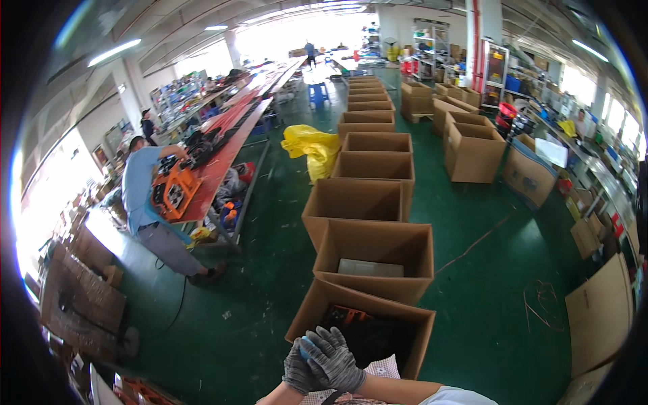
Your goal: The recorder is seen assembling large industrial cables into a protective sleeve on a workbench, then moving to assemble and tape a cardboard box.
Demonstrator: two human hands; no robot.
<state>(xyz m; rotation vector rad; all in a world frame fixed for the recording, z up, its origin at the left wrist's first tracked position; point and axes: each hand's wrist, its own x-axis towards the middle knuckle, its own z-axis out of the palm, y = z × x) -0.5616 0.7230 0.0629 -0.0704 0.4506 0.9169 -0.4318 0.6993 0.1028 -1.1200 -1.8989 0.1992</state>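
Note:
My hands, in grey striped knit gloves, are together at the near edge of an open cardboard box [424, 337]. My left hand [297, 371] is closed around a small blue thing [307, 347], mostly hidden between the gloves. Over it lies my right hand [335, 364], its fingers stretched out and slightly apart. Inside the box are a black item [385, 341] and an orange part [349, 314]. A checked cloth [383, 366] shows beside my right wrist.
A row of open cartons [375, 196] runs ahead; the second holds a flat pale item [370, 268]. A yellow plastic bag [314, 148] lies beside the row. At left, a person in light blue [138, 179] works at a red-topped bench [223, 165]. More cartons [472, 152] stand right.

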